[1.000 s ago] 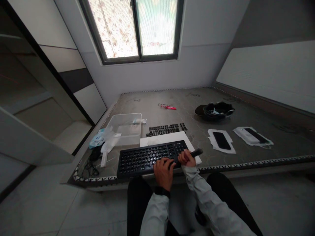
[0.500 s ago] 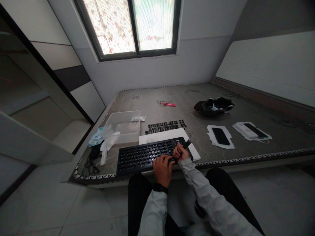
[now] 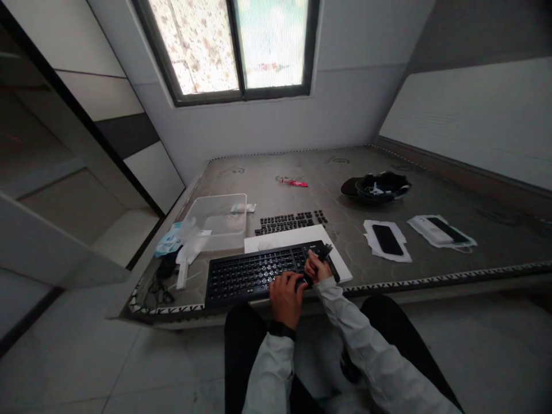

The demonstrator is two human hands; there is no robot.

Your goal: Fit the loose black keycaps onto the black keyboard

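A black keyboard (image 3: 254, 270) lies along the near edge of the padded surface, its keycaps off over much of it. My left hand (image 3: 285, 293) has its fingers curled over the keyboard's near edge towards the right end, thumb pointing to the right hand. Beside it, my right hand (image 3: 317, 267) is closed around a slim black tool (image 3: 326, 250) over the keyboard's right end; the tool's kind is unclear. White paper (image 3: 304, 234) lies partly beneath the keyboard. Behind the paper are rows of loose black keycaps (image 3: 287, 222).
To the left stand a clear plastic box (image 3: 219, 230) and a black cable (image 3: 159, 287). A red packet (image 3: 294, 182) lies farther back. On the right are a dark cap (image 3: 377, 188), a phone (image 3: 388, 239) on white cloth, and another dark device (image 3: 448, 229) on white material.
The tool's upper end has tilted slightly in my right hand, with the fingers shifting a little. My left hand stays at the keyboard's near edge.
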